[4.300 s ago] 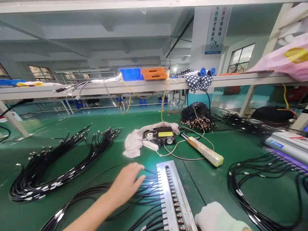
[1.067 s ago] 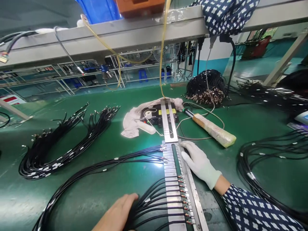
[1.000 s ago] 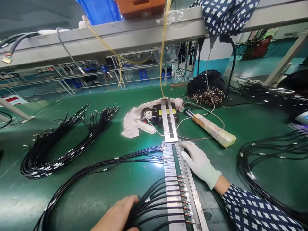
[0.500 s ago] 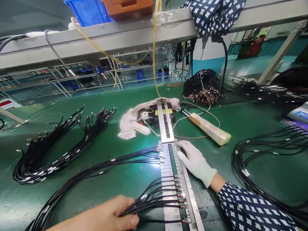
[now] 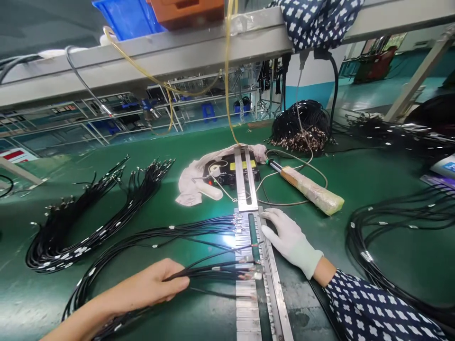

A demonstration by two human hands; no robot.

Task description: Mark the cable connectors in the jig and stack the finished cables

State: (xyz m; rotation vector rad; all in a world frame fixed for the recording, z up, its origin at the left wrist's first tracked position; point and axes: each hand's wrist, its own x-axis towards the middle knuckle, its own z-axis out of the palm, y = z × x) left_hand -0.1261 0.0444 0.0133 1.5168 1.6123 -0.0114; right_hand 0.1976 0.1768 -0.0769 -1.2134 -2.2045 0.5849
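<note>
Held cables: black bunch (image 5: 209, 273), ends blurred, over the metal fixture (image 5: 248, 317); seating in slots can't be told.
Left hand: bare (image 5: 165, 280), narrow, thumb and fingers pinching the bunch.
Right hand: white-gloved (image 5: 291, 241), thumb apart from fingers, touching fixture's right edge; can't tell if gripping.
Slotted plate: (image 5: 242, 184) at fixture's far end, in front of black box (image 5: 222, 179).
Box surrounds: pale cloth (image 5: 190, 184) around it, taped handle (image 5: 313, 189) to the right.
Bench: green surface (image 5: 208, 322), glossy under light; curved cable bundle (image 5: 53, 241) left, copper-ended heap (image 5: 300, 125) far right.
Shelf: grey beam (image 5: 142, 73) across far side; blue bin (image 5: 128, 19), orange bin (image 5: 188, 13), patterned cloth (image 5: 318, 23).
Room: metal racks, blue stool (image 5: 208, 112), white-and-blue column (image 5: 309, 87) beyond.
</note>
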